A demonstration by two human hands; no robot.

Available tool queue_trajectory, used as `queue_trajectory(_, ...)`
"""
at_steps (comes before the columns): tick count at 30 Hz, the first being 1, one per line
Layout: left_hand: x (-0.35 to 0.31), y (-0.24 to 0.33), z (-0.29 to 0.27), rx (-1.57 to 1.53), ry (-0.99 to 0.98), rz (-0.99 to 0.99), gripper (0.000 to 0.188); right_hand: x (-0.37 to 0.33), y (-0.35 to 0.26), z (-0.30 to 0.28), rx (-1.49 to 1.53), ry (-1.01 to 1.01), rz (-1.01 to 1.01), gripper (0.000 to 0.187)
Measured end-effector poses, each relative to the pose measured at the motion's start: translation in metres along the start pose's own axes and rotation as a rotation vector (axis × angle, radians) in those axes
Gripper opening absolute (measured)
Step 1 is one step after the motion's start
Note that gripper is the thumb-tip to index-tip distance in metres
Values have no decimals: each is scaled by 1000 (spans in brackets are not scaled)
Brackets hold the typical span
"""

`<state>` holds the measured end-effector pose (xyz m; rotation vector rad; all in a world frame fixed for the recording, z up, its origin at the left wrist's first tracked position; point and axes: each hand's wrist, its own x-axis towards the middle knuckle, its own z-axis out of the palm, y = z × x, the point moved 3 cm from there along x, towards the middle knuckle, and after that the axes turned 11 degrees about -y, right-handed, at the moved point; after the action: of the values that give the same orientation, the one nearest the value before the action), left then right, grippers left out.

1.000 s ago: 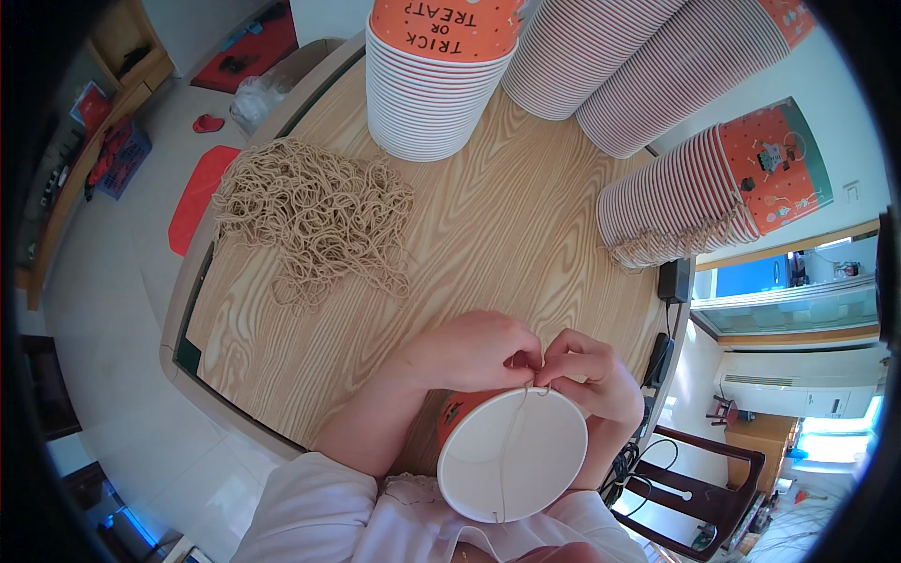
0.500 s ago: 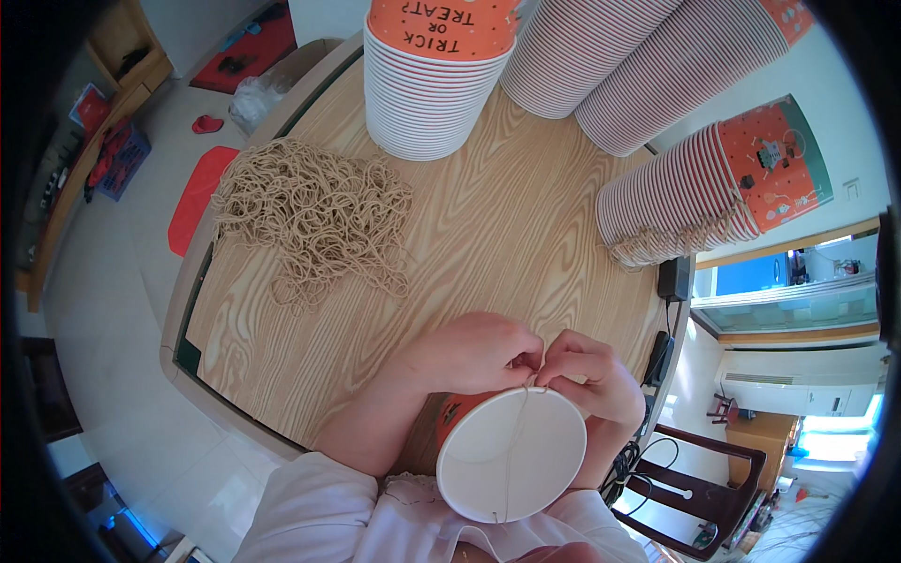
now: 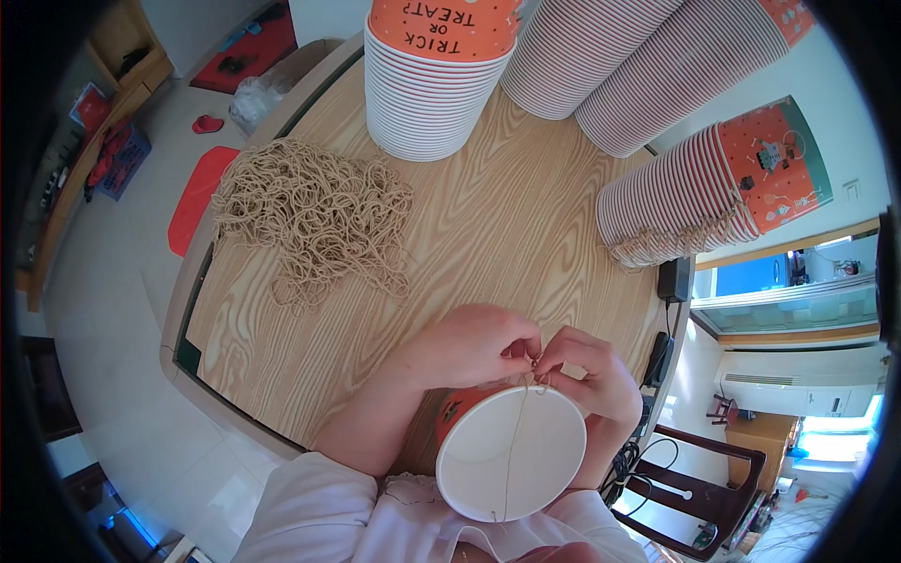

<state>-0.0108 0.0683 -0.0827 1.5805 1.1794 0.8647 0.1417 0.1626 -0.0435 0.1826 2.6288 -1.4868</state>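
An orange paper bucket (image 3: 469,464) with a white inside leans against my body at the table's near edge, its mouth toward me. Thin tan string (image 3: 513,448) runs across the mouth from the near rim to the far rim. Just beyond that far rim, my left hand (image 3: 488,342) and my right hand (image 3: 591,371) meet with fingertips pinched on the string's end, where a small loop shows. A loose heap of tan strings (image 3: 314,216) lies at the table's left side.
Nested bucket stacks stand along the far side: a tall upright stack (image 3: 432,98) and two more stacks (image 3: 587,47) (image 3: 685,75). Another stack (image 3: 671,197), with strings hanging at its rims, lies at the right. A black power adapter (image 3: 673,280) sits by the right edge, near a dark chair (image 3: 704,483).
Both hands have lifted slightly off the rim, drawing the string up a little. The string across the mouth looks straighter, and the bucket stays in place.
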Motion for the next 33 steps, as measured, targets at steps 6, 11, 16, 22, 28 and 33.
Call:
queue_trajectory(6,2,3,-2,58,11,11,14,-2,1,0,-8,13,26,13)
queue_trajectory(11,2,3,-1,19,30,-15,12,-1,-1,1,-21,19,32,13)
queue_trajectory(16,2,4,0,61,8,-7,10,-4,0,0,-10,23,48,13)
queue_trajectory(22,-3,2,-2,136,-67,-73,11,-5,-1,-2,-14,14,61,13)
queue_trajectory(28,1,6,3,116,-66,-33,13,-4,-2,-1,-28,33,45,12)
queue_trajectory(33,3,8,3,121,-37,3,13,-3,-3,-1,-27,46,40,13)
